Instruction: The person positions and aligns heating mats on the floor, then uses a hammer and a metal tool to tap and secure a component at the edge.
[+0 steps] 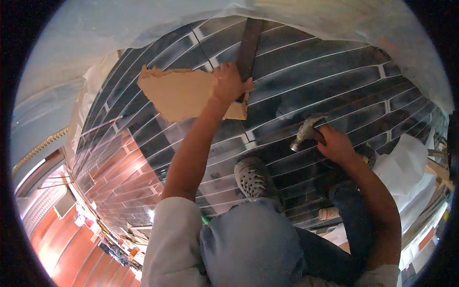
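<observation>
My right hand (pixel 337 145) is closed round the handle of a hammer (pixel 306 133), its metal head held a little above the dark floor. Farther off to the left, my left hand (pixel 228 82) grips the near end of a long dark wooden strip (pixel 249 48), fingers on its left side and thumb on its right. Under that hand lies a torn piece of brown cardboard (pixel 177 94), ragged along its edges. The strip's near end is partly covered by the hand.
Dark planks with pale lines (pixel 306 91) make up the floor. Translucent sheeting (pixel 158 24) borders the far side. A small bottle (pixel 328 213) lies by my right leg, near white sheeting (pixel 404 162). My grey perforated shoe (pixel 252 178) stands between my hands.
</observation>
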Demonstrator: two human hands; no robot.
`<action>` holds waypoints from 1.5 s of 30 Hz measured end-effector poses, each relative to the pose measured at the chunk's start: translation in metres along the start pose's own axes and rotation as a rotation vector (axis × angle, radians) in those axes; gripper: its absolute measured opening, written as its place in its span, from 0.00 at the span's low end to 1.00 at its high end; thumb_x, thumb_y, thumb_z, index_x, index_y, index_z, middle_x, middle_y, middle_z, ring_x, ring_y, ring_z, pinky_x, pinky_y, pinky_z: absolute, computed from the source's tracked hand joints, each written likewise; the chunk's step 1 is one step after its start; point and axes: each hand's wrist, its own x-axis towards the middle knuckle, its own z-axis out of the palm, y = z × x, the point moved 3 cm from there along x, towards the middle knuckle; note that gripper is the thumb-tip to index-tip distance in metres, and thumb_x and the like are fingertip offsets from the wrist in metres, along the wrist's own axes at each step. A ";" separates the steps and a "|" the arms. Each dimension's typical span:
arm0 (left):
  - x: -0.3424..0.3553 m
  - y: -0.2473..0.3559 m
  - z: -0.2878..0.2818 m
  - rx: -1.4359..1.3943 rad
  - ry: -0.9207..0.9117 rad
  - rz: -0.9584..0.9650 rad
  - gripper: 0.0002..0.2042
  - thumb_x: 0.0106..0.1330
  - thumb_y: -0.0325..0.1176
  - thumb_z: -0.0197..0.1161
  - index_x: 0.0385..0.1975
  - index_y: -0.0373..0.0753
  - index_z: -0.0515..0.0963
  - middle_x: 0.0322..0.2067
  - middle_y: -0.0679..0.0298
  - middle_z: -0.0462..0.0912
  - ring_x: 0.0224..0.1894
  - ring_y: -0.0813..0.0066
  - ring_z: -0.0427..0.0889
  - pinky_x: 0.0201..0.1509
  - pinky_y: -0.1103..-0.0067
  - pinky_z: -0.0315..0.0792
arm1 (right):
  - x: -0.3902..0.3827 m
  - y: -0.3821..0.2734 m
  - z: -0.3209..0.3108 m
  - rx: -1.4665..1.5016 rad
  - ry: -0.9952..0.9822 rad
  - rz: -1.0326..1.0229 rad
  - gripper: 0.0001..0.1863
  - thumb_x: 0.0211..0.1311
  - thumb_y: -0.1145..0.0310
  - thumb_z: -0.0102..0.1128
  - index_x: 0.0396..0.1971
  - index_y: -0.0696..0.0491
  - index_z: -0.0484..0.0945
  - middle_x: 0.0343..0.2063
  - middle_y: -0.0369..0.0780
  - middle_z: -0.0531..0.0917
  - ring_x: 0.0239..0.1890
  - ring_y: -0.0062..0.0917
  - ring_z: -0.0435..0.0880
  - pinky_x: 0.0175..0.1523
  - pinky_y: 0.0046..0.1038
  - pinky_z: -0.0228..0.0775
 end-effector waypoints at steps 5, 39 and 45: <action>-0.002 -0.009 -0.001 -0.251 -0.164 -0.134 0.34 0.44 0.53 0.74 0.41 0.28 0.75 0.40 0.44 0.77 0.48 0.45 0.74 0.58 0.57 0.65 | -0.014 0.018 -0.011 -0.094 -0.115 0.022 0.18 0.52 0.62 0.64 0.41 0.53 0.72 0.37 0.49 0.79 0.39 0.49 0.80 0.42 0.47 0.73; -0.007 0.038 -0.024 0.214 -0.093 -0.262 0.30 0.49 0.62 0.66 0.36 0.38 0.84 0.49 0.55 0.72 0.54 0.57 0.71 0.53 0.63 0.70 | 0.017 -0.022 0.017 0.005 -0.005 -0.073 0.22 0.51 0.61 0.65 0.44 0.56 0.73 0.35 0.50 0.80 0.38 0.47 0.81 0.41 0.44 0.74; 0.000 0.046 -0.026 0.362 -0.217 -0.121 0.28 0.56 0.61 0.60 0.40 0.41 0.85 0.49 0.55 0.73 0.52 0.56 0.73 0.53 0.64 0.71 | 0.020 -0.037 0.009 0.099 0.044 -0.059 0.24 0.54 0.60 0.65 0.46 0.56 0.68 0.32 0.51 0.82 0.35 0.50 0.82 0.39 0.47 0.73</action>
